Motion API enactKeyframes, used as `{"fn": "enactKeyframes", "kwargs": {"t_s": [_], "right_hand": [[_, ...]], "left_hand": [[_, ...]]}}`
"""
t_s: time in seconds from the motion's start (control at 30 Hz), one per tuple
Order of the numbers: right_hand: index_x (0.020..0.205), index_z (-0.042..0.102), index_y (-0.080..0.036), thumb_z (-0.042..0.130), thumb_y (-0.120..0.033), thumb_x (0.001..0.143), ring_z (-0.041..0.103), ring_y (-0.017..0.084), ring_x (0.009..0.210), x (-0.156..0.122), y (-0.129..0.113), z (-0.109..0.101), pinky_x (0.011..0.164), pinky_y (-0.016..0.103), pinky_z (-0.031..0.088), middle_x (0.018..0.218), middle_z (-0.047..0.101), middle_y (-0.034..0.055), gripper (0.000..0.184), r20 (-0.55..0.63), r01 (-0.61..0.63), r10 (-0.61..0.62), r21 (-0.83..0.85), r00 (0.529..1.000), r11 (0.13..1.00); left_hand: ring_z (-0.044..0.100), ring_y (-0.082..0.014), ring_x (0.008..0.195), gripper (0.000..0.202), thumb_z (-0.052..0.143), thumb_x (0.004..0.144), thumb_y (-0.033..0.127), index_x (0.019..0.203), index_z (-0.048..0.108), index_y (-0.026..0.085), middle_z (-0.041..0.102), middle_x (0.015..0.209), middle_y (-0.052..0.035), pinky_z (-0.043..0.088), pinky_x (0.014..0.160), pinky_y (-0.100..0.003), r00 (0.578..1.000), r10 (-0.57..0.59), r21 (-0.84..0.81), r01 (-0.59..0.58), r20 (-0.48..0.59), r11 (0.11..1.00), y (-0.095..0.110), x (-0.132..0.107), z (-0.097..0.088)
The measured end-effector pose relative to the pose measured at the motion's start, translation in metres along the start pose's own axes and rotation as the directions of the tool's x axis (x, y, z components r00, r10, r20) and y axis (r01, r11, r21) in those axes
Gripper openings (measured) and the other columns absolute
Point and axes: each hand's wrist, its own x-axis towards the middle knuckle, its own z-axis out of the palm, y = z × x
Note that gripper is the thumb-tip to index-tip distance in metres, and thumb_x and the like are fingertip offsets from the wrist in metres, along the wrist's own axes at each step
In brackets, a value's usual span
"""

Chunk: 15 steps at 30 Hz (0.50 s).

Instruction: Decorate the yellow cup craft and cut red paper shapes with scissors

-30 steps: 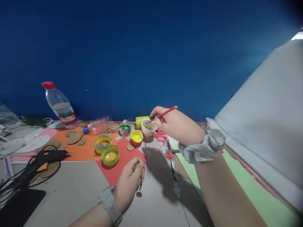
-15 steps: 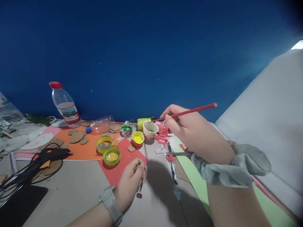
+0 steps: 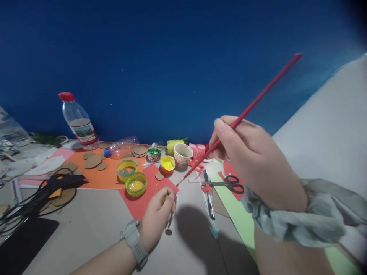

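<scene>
A long red paintbrush [image 3: 255,102] is pinched in my right hand [image 3: 246,156], its bristle end pointing down and left. The tip hangs just above my left hand [image 3: 159,214], whose fingers are curled round something small and mostly hidden. Below those fingers a small dark red round piece [image 3: 168,232] shows near the table. Beyond the brush tip stand a paper cup [image 3: 183,160] with liquid in it and a small cup of yellow paint [image 3: 168,164]. Two yellow-green bowls [image 3: 136,194] sit left of them, the nearer one with yellow paint inside.
Scissors [image 3: 232,184] and a pen [image 3: 210,206] lie right of centre. A red-capped bottle [image 3: 82,126] stands at the back left. Cardboard discs [image 3: 93,161], a black cable [image 3: 61,186] and a dark phone-like slab [image 3: 27,244] lie on the left.
My right hand has moved away from the paper cup, to the right, and tilted the paintbrush steeply. Its tip has come from the cup down near my left hand, which has barely moved.
</scene>
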Motion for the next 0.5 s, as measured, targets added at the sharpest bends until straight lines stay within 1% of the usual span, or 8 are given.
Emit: {"fn": "enactKeyframes", "kwargs": {"t_s": [0.1, 0.27, 0.37, 0.5], "right_hand": [[0.066, 0.04, -0.022, 0.034, -0.034, 0.101, 0.044, 0.012, 0.046, 0.0, -0.001, 0.002, 0.046, 0.025, 0.032, 0.055, 0.047, -0.0023, 0.037, 0.048, 0.0, 0.0, 0.011, 0.999, 1.0], [0.065, 0.038, -0.021, 0.037, -0.028, 0.101, 0.037, 0.009, 0.04, 0.0, 0.001, 0.006, 0.041, 0.024, 0.028, 0.049, 0.038, -0.0057, 0.036, 0.065, 0.104, -0.108, 0.06, 0.992, 0.993], [0.065, 0.038, -0.021, 0.037, -0.028, 0.101, 0.038, 0.009, 0.04, 0.0, 0.001, 0.006, 0.041, 0.023, 0.028, 0.049, 0.039, -0.0057, 0.036, 0.074, 0.119, -0.125, 0.078, 0.989, 0.99], [0.066, 0.039, -0.021, 0.036, -0.028, 0.101, 0.039, 0.01, 0.042, 0.0, 0.001, 0.006, 0.041, 0.023, 0.028, 0.05, 0.041, -0.0051, 0.036, 0.082, 0.134, -0.141, 0.086, 0.987, 0.987]], "left_hand": [[0.034, -0.0076, 0.046, 0.031, 0.039, 0.097, 0.038, 0.072, 0.042, 0.02, 0.042, 0.056, 0.0071, 0.03, 0.046, -0.021, 1.0, 0.014, -0.024, -0.014, -0.002, 1.0, 0.003, -0.002, 0.003], [0.033, -0.0075, 0.045, 0.032, 0.039, 0.097, 0.039, 0.071, 0.041, 0.021, 0.04, 0.056, 0.0077, 0.03, 0.045, -0.02, 1.0, 0.027, -0.043, -0.027, -0.012, 0.999, 0.007, -0.004, 0.006], [0.033, -0.0078, 0.045, 0.032, 0.039, 0.097, 0.039, 0.071, 0.041, 0.021, 0.04, 0.056, 0.0076, 0.03, 0.044, -0.02, 1.0, 0.025, -0.046, -0.025, -0.001, 0.999, 0.009, -0.006, 0.007], [0.036, -0.008, 0.047, 0.032, 0.04, 0.097, 0.037, 0.07, 0.042, 0.02, 0.042, 0.056, 0.007, 0.032, 0.047, -0.021, 0.999, 0.043, -0.037, -0.043, 0.001, 0.998, 0.012, -0.006, 0.008]]}}
